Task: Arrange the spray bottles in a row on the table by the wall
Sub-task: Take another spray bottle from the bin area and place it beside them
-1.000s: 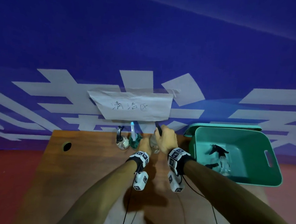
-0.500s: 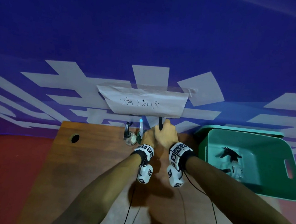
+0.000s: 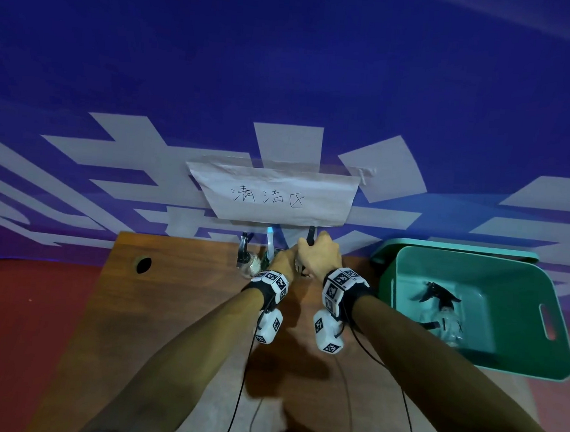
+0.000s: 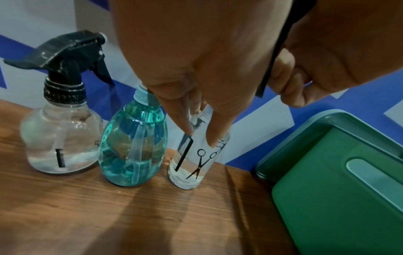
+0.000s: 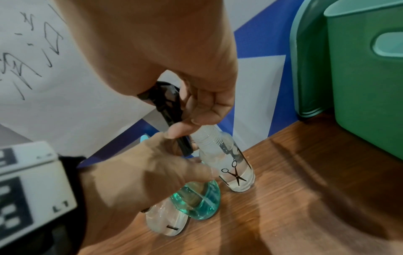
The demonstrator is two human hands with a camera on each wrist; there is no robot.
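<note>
Three spray bottles stand upright in a row by the wall: a round clear bottle [image 4: 61, 138] with a black trigger, a teal bottle [image 4: 133, 146], and a slim clear bottle [image 4: 194, 165] printed with scissors. My right hand [image 5: 196, 120] grips the slim bottle's black spray head [image 5: 167, 107]. My left hand [image 4: 200, 138] pinches its shoulder with fingertips. In the head view both hands [image 3: 282, 261] [image 3: 317, 258] hide most of the slim bottle. It stands on the table [image 4: 130, 215], close to the teal one.
A green bin [image 3: 459, 253] stands at the table's right end, with another clear trigger bottle [image 3: 442, 304] lying inside. A paper sign [image 3: 275, 195] hangs on the wall above the row. The table has a round hole [image 3: 143, 264] at the far left.
Both hands stay on the slim bottle at the right end of the row. My head view has shifted, so everything sits further right in the frame.
</note>
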